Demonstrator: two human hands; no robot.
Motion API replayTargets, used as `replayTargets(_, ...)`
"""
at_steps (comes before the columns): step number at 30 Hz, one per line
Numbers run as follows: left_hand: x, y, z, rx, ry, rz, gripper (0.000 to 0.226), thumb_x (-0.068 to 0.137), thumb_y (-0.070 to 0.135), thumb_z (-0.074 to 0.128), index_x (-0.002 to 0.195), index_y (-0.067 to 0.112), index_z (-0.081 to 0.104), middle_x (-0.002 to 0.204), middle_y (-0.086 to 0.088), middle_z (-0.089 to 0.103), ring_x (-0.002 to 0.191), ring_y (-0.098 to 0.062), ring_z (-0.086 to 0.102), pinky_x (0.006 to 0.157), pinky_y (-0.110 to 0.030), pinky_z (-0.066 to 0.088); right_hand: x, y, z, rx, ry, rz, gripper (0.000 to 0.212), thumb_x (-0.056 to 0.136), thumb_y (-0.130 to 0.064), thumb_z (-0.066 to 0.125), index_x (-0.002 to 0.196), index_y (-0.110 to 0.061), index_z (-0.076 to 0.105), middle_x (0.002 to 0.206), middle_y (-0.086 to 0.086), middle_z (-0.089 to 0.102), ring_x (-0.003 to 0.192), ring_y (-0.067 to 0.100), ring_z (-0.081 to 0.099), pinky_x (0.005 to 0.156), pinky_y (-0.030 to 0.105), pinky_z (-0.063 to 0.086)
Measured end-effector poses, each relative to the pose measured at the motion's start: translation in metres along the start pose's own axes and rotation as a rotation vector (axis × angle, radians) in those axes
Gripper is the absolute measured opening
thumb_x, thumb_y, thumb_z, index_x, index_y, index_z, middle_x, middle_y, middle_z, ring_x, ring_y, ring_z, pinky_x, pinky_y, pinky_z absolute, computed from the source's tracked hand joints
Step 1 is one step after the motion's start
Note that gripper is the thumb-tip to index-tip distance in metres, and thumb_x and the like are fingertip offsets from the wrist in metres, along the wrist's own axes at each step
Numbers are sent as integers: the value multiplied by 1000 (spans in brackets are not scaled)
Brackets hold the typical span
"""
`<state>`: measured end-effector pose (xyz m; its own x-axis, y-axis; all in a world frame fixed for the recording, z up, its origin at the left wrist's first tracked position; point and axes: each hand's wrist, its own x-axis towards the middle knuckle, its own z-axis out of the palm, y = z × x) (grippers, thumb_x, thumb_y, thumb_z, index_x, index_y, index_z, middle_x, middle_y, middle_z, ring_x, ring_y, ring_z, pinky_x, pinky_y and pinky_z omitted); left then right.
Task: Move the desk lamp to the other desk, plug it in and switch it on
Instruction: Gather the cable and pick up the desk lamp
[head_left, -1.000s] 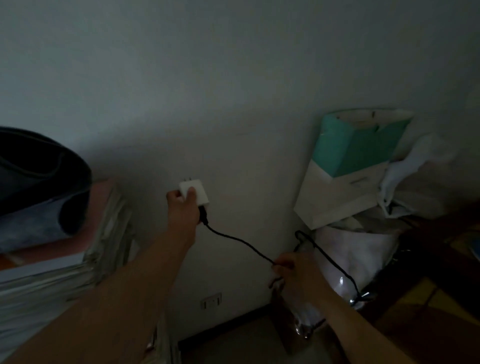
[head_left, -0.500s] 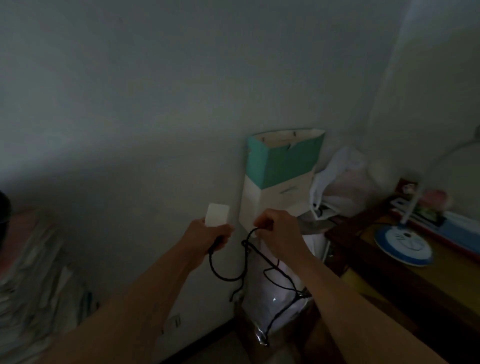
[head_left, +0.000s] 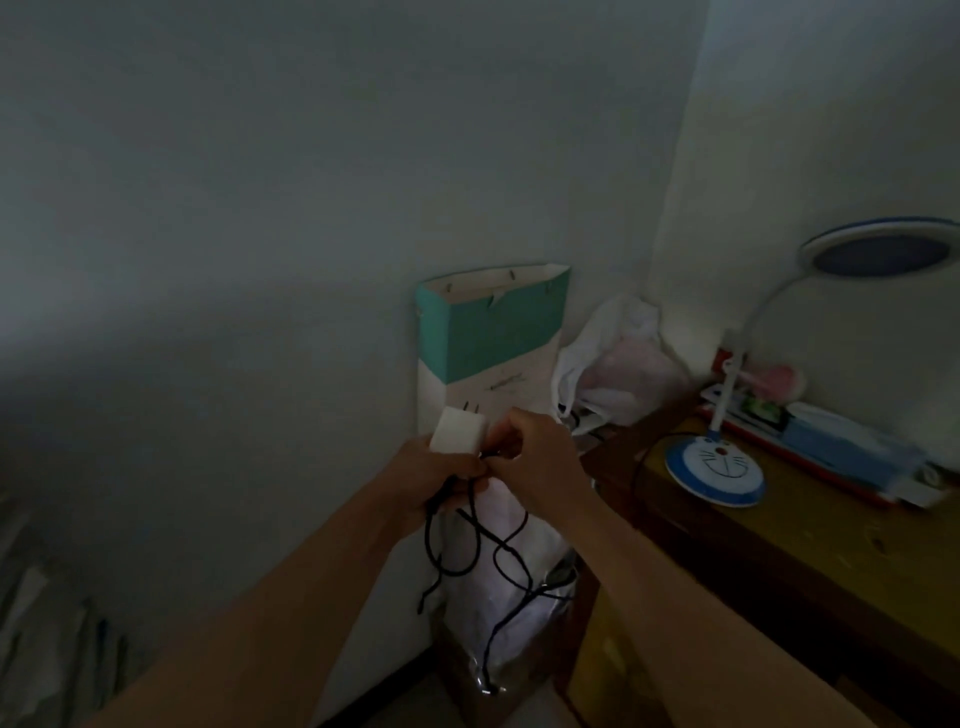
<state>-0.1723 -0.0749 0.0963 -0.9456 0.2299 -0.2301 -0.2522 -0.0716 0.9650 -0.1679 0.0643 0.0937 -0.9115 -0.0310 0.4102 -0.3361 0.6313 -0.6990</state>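
Desk lamp (head_left: 717, 467) stands unlit near the desk's (head_left: 810, 561) left edge. Left hand (head_left: 441, 478) grips the white plug adapter (head_left: 458, 431); right hand (head_left: 535, 457) pinches the black cord (head_left: 498, 551) beside it. Step: gathering cord. Next, carrying the lamp calls for a freed hand.

Both hands (head_left: 535, 457) grip white plug adapter (head_left: 458, 431), black cord (head_left: 483, 540) dangling; lamp (head_left: 717, 462) on desk (head_left: 810, 540).

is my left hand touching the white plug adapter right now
Touching. The head view shows the left hand wrapped around the base of the white plug adapter, with no gap between them; its prongs point upward.
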Motion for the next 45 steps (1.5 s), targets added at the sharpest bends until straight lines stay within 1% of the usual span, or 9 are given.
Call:
replayTargets(5, -6, 8, 15, 76, 58, 43, 23, 76, -4, 66, 91, 13, 60, 54, 1, 70, 40, -7, 62, 41, -17, 46, -7, 36, -21, 269, -83, 250, 30, 75, -9, 72, 102, -10, 58, 95, 3, 60, 87, 15, 58, 77, 28, 48)
replayTargets(11, -21, 25, 15, 47, 106, 100, 15, 81, -2, 61, 89, 11, 62, 58, 5, 74, 40, -4, 60, 39, -14, 44, -30, 98, -16, 123, -382, 534, 66, 76, -12, 69, 134, -22, 38, 125, 5, 46, 114, 20, 48, 81, 27, 41)
replayTargets(16, -34, 35, 7, 15, 157, 120, 15, 83, 0, 60, 88, 14, 58, 55, 8, 73, 40, -2, 61, 59, -26, 45, -43, 119, 13, 14, -535, 535, 74, 80, -17, 67, 142, -22, 27, 146, 8, 38, 130, 25, 41, 93, 26, 44)
replayTargets(23, -43, 50, -11, 13, 174, 161, 15, 82, 1, 60, 86, 15, 59, 58, 7, 74, 41, -2, 61, 51, -18, 48, -42, 114, 56, -158, -661, 428, 56, 88, -26, 55, 140, -17, 36, 145, 7, 42, 132, 25, 42, 107, 34, 40)
replayTargets(27, -39, 51, -24, 17, 191, 173, 16, 81, 2, 62, 90, 16, 58, 58, 8, 74, 43, -1, 62, 45, -14, 48, -33, 102, 67, -211, -502, 359, 27, 92, -21, 48, 109, -8, 65, 118, 11, 66, 111, 26, 60, 93, 31, 48)
replayTargets(34, -14, 33, -28, -30, 171, 125, 18, 80, -1, 64, 86, 15, 59, 47, 7, 67, 41, -5, 61, 54, -25, 54, -9, 88, 35, -85, -310, 371, 22, 89, -17, 51, 87, -2, 68, 75, 4, 61, 70, 17, 53, 47, 11, 36)
replayTargets(40, 11, 14, -4, -76, 137, 95, 14, 76, -4, 69, 84, 4, 61, 52, -3, 66, 36, -9, 59, 47, -22, 57, 11, 55, -2, 23, -128, 229, 38, 87, -8, 55, 53, -24, 47, 54, -10, 42, 49, 0, 37, 49, 13, 32)
replayTargets(43, 19, 7, 11, -34, 97, 94, 20, 74, -4, 71, 91, -3, 63, 64, -9, 67, 48, -14, 64, 53, -26, 57, 20, 41, -14, 89, -48, 256, 7, 82, -7, 62, 81, -5, 69, 67, -5, 56, 69, 10, 53, 69, 18, 40)
replayTargets(45, 24, 6, 21, -26, 75, 88, 32, 74, -4, 72, 104, -9, 63, 85, -19, 70, 73, -26, 68, 73, -39, 60, 24, 33, -22, 209, -30, 310, 6, 82, -7, 65, 82, -3, 70, 66, -4, 58, 71, 14, 56, 69, 25, 46)
